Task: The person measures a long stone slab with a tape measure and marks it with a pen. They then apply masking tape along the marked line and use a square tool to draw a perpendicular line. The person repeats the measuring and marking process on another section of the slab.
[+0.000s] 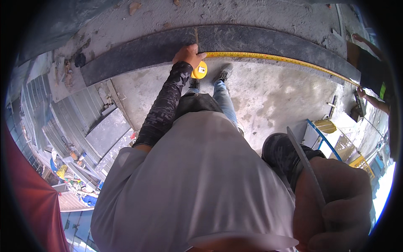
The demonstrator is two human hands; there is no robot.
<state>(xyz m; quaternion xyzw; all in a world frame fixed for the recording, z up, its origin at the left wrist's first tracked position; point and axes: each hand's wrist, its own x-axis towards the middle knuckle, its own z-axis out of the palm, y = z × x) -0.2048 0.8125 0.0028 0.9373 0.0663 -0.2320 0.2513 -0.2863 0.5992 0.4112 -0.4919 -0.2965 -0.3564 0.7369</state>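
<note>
My left hand [187,56] is closed at the near edge of a long dark grey board [260,40], around the yellow tape measure [201,69]. From its case the yellow tape blade [268,57] runs out to the right along the board's near edge. At the far right end, another person's hand [361,91] is at the blade's tip. Raised close to the camera at the lower right, my right hand [340,201] is closed on a thin, flat grey strip [305,161], whose kind I cannot make out. A pale brown line [196,35] crosses the board beside my left hand.
My shoes [226,72] stand on the concrete floor [268,96] just below the board. Stacked grey panels [75,113] and scattered tools lie to the left. A blue metal bar [324,138] stands at the right, near the co-worker. Red cloth [33,193] hangs at lower left.
</note>
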